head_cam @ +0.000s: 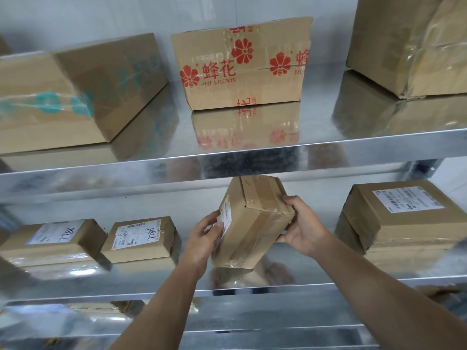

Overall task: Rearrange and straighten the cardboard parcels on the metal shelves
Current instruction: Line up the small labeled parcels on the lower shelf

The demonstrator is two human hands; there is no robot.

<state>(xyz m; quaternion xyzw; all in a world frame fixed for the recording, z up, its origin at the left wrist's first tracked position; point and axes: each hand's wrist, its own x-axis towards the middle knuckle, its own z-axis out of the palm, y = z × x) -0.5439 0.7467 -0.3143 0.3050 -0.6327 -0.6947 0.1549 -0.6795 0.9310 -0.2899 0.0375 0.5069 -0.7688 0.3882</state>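
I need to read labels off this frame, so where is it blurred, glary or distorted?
Head view: the teal-printed box at the left edge is smeared; the Bee & Flower box and the held parcel look sharp; the metal shelf mirrors the boxes above it, and its front edge runs slanted and slightly bowed, as a wide lens would render it.

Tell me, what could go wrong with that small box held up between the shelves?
Slick tape covers the tilted parcel, held off the shelf by the left hand and right hand; the grip might slip and drop it.
Its top corner sits close under the upper shelf and may knock against it.
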